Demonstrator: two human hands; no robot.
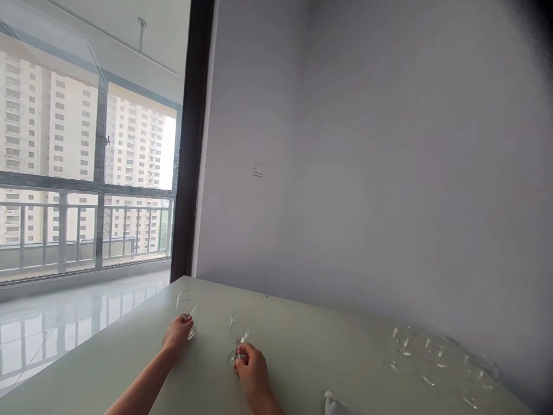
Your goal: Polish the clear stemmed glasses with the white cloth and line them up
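Note:
Toward the table's far left corner, my left hand (pixel 178 332) is closed round the stem of a clear stemmed glass (pixel 186 301). My right hand (pixel 251 364) pinches the stem of a second clear glass (pixel 239 325), nearer the middle of the table. Both glasses stand upright, their bowls above my fingers and their feet at the tabletop. A gap of bare table lies between the two glasses.
The pale green table (pixel 302 340) meets a grey wall. Several clear glasses (pixel 434 351) stand at its right side. A grey-white cloth-like item (pixel 339 406) lies at the near edge. Left are a dark frame (pixel 185 173) and large windows.

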